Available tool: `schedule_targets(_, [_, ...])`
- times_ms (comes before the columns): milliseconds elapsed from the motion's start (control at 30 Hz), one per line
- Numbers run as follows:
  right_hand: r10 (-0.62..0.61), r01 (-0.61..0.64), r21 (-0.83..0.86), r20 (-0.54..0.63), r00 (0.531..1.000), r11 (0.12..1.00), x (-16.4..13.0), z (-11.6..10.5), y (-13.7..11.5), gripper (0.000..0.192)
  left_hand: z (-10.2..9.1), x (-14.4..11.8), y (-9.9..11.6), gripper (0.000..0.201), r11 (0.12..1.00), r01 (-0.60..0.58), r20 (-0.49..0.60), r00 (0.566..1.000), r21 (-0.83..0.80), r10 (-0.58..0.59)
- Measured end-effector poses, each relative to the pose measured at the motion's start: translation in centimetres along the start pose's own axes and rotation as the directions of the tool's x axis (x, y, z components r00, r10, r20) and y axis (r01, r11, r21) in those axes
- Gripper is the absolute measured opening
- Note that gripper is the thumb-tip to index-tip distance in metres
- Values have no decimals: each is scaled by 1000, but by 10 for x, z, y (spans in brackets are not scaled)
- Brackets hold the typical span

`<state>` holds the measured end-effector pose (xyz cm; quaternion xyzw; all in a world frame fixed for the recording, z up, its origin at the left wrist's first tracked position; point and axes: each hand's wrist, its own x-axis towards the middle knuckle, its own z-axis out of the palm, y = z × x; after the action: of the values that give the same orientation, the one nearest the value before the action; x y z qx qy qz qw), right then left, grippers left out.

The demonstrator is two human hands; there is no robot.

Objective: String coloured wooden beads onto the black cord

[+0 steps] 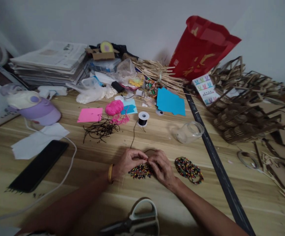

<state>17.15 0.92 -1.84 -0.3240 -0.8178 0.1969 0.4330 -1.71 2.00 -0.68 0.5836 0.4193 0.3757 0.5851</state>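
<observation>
My left hand [130,161] is closed in a pinch, its fingertips meeting those of my right hand [162,167]. A tiny reddish bead shows between them. Black cord [150,150] arcs from behind the left fingers to the right hand, which pinches it. From the white spool [143,118] more of this cord runs down to my left hand. Directly below the fingers lies a pile of multicoloured beads [140,171]. Strung bead bracelets [187,169] rest in a heap right of my right hand. The fingers partly hide the cord's end.
Scissors [144,216] lie near the front edge, a black phone [38,166] at left beside a white cable. Cut black cords [100,128], pink yarn [114,107] and a glass jar [190,132] are farther back. Woven baskets [245,121] crowd the right; a red bag [201,49] stands behind.
</observation>
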Motion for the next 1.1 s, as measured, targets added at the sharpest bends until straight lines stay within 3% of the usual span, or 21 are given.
schedule_targets(800, [-19, 19, 18, 2, 1000, 1000, 0, 0, 0, 8, -2, -1, 2, 10, 998, -42, 3, 999, 50, 42])
schedule_targets(1100, [26, -26, 25, -15, 1000, 999, -3, 3, 1, 2, -1, -1, 1, 12, 1000, 20, 5, 1000, 18, -20])
